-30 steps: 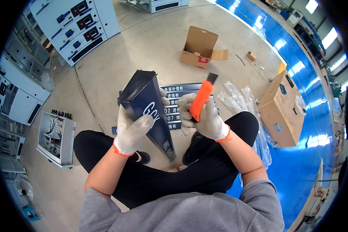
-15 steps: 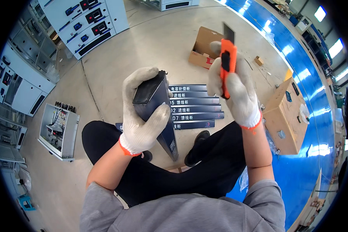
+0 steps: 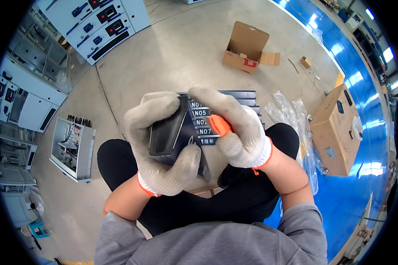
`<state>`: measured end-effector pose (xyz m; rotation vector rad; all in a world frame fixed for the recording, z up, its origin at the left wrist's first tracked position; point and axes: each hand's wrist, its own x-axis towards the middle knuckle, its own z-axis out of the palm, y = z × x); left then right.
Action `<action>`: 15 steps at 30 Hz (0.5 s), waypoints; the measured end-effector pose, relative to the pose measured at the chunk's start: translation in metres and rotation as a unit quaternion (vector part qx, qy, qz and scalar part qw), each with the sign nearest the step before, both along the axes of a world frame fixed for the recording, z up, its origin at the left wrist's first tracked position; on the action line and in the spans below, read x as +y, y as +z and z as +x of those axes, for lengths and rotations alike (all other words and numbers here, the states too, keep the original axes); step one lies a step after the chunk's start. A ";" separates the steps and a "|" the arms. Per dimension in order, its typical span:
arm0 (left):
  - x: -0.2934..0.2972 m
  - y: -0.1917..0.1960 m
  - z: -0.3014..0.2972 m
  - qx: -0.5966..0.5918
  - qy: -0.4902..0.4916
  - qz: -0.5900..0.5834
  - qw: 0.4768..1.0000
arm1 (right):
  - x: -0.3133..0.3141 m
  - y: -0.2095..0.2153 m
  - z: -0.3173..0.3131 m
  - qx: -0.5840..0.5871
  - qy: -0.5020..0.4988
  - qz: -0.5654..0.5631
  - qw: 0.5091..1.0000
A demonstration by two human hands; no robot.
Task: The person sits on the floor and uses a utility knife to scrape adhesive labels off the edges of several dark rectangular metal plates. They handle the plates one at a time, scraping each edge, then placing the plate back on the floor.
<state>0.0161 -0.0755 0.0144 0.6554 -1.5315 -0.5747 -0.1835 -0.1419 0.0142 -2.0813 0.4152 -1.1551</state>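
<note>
In my gloved left hand (image 3: 148, 167) is a long dark strip (image 3: 170, 128) with a channel-like profile, gripped near its upper end and slanting down toward the floor. My gloved right hand (image 3: 244, 130) is closed around an orange utility knife (image 3: 220, 125). Its fingers reach across to the strip's upper end; the blade is hidden from view. Beneath and beyond my hands lies a row of dark label strips (image 3: 202, 122) with white lettering, partly covered by the gloves.
An open cardboard box (image 3: 235, 61) stands ahead. Clear plastic wrap (image 3: 300, 121) and a large tan box (image 3: 329, 134) are at the right. Left of me sit an open metal unit with wiring (image 3: 68, 154) and grey switch cabinets (image 3: 139, 17). My bent legs flank the strips.
My right hand has come down and left with the knife, from well apart to the strip's upper end. My left hand, still holding the strip, has shifted slightly left and lower.
</note>
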 end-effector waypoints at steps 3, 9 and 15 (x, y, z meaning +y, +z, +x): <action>-0.002 0.000 0.000 0.014 -0.026 0.001 1.000 | -0.007 0.000 0.011 -0.005 0.024 0.007 1.000; 0.004 -0.001 0.004 -0.020 0.022 -0.015 0.999 | -0.007 0.006 0.017 0.030 0.047 0.042 0.998; 0.009 -0.005 0.007 0.025 -0.008 -0.003 1.000 | -0.010 0.009 0.021 -0.006 0.063 -0.014 0.998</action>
